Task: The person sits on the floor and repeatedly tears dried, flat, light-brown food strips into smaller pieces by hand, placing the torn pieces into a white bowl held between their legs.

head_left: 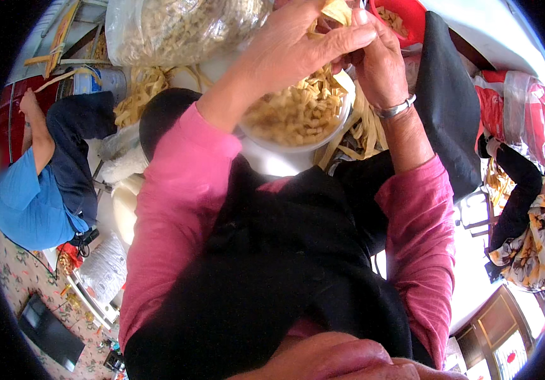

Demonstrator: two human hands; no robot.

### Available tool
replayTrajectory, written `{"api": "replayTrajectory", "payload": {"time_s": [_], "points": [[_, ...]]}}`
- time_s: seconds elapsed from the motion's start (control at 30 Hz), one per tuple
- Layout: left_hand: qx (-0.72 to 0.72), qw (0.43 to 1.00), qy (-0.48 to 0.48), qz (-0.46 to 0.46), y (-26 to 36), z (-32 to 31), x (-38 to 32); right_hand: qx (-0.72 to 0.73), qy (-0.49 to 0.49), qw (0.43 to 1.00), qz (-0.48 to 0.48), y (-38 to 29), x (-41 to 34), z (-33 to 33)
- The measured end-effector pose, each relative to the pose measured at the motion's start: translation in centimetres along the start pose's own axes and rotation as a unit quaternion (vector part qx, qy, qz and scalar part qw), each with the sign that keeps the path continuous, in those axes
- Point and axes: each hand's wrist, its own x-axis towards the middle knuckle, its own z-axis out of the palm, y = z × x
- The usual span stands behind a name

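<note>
My left hand (296, 52) holds a pale yellow flat strip (337, 13) between its fingers at the top of the picture. My right hand (381, 59), with a metal-banded wristwatch (396, 108), meets it there, its fingertips closed at the strip's folded part and against my left thumb; the exact grip is partly hidden. Below both hands stands a clear round bowl (296, 146) full of small folded yellow pieces (296, 114). Long loose strips lie left of the bowl (146, 90) and right of it (367, 126).
A big clear plastic bag (182, 33) of similar pieces lies at the upper left. A red bowl (408, 19) with several pieces stands at the upper right, near a black sheet-like thing (443, 109). One person in blue (35, 199) sits left, holding a strip; another in a flowered top (533, 247) sits right.
</note>
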Motion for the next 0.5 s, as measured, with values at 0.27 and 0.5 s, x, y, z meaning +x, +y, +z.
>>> {"api": "replayTrajectory", "payload": {"time_s": [0.27, 0.5], "points": [[-0.291, 0.932, 0.052, -0.210, 0.7, 1.0, -0.2, -0.200, 0.084, 0.976, 0.011, -2.1, -1.0, 2.2], [-0.512, 0.836, -0.053, -0.189, -1.5, 0.1, -1.4, -0.215, 0.092, 0.966, -0.114, -2.1, -1.4, 2.2]]}}
